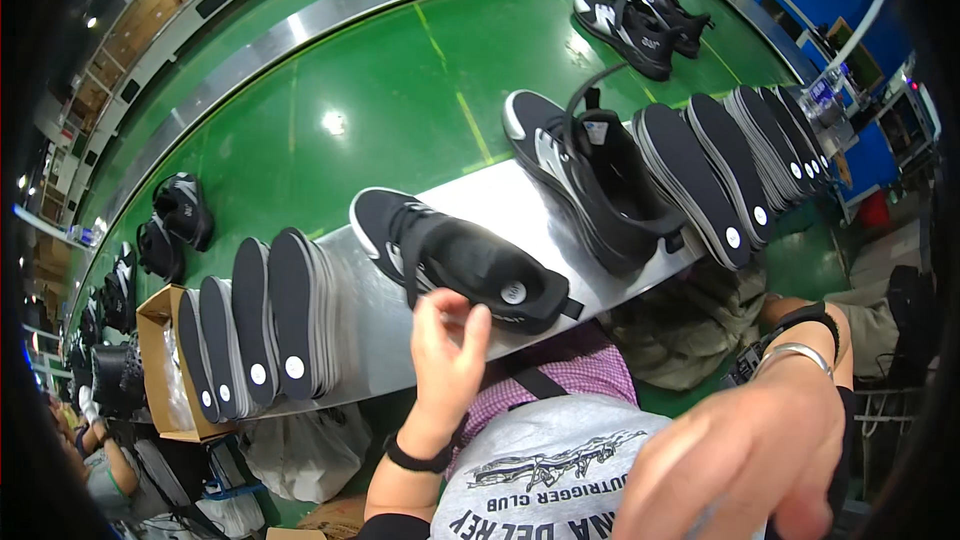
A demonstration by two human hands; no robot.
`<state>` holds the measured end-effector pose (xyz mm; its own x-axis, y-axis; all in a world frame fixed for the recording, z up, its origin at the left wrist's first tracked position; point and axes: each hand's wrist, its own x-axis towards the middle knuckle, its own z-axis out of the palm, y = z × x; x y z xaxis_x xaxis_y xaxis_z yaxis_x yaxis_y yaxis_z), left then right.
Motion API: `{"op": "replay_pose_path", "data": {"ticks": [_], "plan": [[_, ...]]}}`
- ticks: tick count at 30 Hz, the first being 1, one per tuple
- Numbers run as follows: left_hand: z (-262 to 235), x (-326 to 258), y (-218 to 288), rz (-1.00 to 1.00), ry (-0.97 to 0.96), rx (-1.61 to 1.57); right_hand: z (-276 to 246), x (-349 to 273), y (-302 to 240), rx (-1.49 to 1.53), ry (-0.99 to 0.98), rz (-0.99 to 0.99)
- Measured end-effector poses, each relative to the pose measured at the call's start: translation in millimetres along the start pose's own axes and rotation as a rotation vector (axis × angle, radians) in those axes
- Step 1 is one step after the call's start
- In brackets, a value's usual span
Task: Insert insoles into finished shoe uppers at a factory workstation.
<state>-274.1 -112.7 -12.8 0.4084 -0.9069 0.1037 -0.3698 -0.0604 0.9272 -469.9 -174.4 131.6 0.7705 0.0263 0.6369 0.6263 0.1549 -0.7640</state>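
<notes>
Stacks of flat dark-grey insoles (296,310) with round white stickers were ranged along both ends of a narrow shiny metal bench (380,352). Between them a black fabric sneaker with a white toe (452,246) was set, left of a matching black-and-white sneaker (600,190). The left hand (450,355) was held at the first sneaker's near side, thumb and fingers apart; whether the blurred right hand's (735,450) fingers were closed could not be told. Beyond, a glossy green yellow-lined surface (380,110) was bordered by metal and dotted with paired black shoes (622,32).
</notes>
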Motion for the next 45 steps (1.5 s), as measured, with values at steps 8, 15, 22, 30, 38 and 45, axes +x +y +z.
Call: {"op": "replay_pose_path", "data": {"ticks": [8,15,22,30,38,45], "plan": [[20,57,6,0.329,0.161,0.340,16,1,-14,0.434,0.227,0.641],[17,62,34,0.483,0.022,0.467,18,3,1,0.199,0.433,-0.231],[12,70,19,0.360,0.199,0.244,-97,-42,1,-1.058,0.595,0.837],[9,90,11,-0.002,-0.036,-0.522,-111,-64,37,-1.342,-0.020,1.234],[11,94,21,-0.034,-0.147,-0.570,-136,-32,54,-0.819,-0.466,1.773],[19,76,42,-0.004,-0.081,-0.272,-108,-12,71,-1.169,-0.049,1.714]]}}
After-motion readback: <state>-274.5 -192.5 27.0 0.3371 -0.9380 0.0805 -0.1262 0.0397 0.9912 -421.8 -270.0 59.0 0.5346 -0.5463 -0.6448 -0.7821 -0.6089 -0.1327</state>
